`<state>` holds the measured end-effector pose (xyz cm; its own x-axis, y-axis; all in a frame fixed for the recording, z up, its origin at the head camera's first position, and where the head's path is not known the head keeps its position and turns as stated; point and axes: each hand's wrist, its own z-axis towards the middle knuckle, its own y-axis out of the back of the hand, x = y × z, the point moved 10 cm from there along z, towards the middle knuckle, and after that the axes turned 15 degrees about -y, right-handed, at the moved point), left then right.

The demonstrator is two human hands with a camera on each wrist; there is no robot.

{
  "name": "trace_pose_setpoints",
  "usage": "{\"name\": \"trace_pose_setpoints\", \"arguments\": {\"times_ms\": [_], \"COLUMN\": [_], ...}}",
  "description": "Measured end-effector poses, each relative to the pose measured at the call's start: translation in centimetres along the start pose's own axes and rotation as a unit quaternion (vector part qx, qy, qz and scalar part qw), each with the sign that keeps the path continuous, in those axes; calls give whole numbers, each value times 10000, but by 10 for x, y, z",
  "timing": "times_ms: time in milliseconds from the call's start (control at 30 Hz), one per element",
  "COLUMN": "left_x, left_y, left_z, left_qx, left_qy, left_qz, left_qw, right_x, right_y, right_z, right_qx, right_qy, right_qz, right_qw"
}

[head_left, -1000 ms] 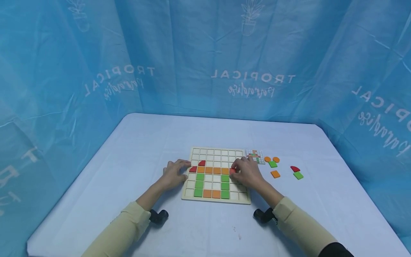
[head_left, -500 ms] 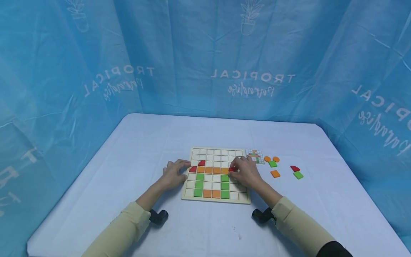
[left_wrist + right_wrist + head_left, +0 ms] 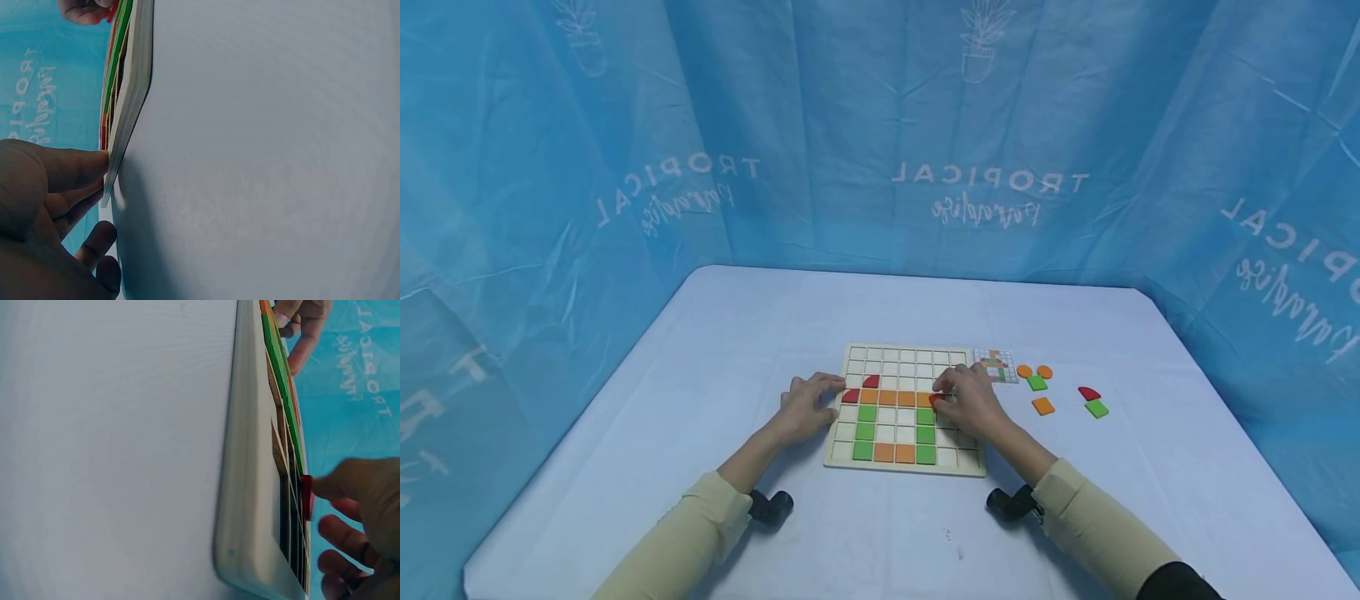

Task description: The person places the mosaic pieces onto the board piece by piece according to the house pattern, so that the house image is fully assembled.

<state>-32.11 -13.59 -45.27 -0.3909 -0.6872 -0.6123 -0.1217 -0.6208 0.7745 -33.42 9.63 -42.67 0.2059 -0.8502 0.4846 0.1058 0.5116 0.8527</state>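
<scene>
A wooden grid board (image 3: 958,460) lies on the table with green, orange and red tiles in its cells. My left hand (image 3: 808,408) is at the board's left edge, thumb and fingertips touching the rim. In the left wrist view the thumb (image 3: 78,170) lies straight against that edge. My right hand (image 3: 976,402) pinches a red quarter-round tile (image 3: 934,401) over the board's right half, beside the end of the orange row. The right wrist view shows this red tile (image 3: 307,497) standing up between thumb and fingers at the board's surface.
A small pattern card (image 3: 997,364) lies against the board's right side. Loose tiles lie further right: orange discs (image 3: 1045,372), green squares (image 3: 1097,409), an orange square (image 3: 1042,407) and a red quarter-round (image 3: 1089,393). A blue curtain (image 3: 880,125) hangs behind the table.
My right hand has shifted slightly left with the red tile, which now looks tilted at the end of the orange row. The left hand has stayed at the board's edge.
</scene>
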Motion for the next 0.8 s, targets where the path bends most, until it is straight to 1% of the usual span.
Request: {"name": "trace_pose_setpoints", "arguments": {"times_ms": [133, 300, 400, 500, 600, 800], "left_x": [0, 1, 1, 0, 0, 1], "left_y": [-1, -1, 0, 0, 0, -1], "left_z": [-1, 0, 1, 1, 1, 0], "left_qx": [19, 7, -10, -24, -39, -13], "left_qy": [16, 23, 25, 10, -3, 15], "left_qz": [-3, -10, -11, -11, -5, 34], "left_qw": [10000, 10000, 10000, 10000, 10000, 10000], "right_x": [-2, -7, -13, -18, -19, -12], "right_y": [-1, 3, 4, 4, 2, -2], "right_z": [-2, -5, -6, -7, -8, -8], "right_qx": [11, -21, 47, 109, 137, 110], "right_qy": [-104, -432, -650, -788, -764, -461], "right_qz": [-132, -505, -742, -823, -829, -770], "right_qw": [9999, 9978, 9951, 9934, 9935, 9959]}}
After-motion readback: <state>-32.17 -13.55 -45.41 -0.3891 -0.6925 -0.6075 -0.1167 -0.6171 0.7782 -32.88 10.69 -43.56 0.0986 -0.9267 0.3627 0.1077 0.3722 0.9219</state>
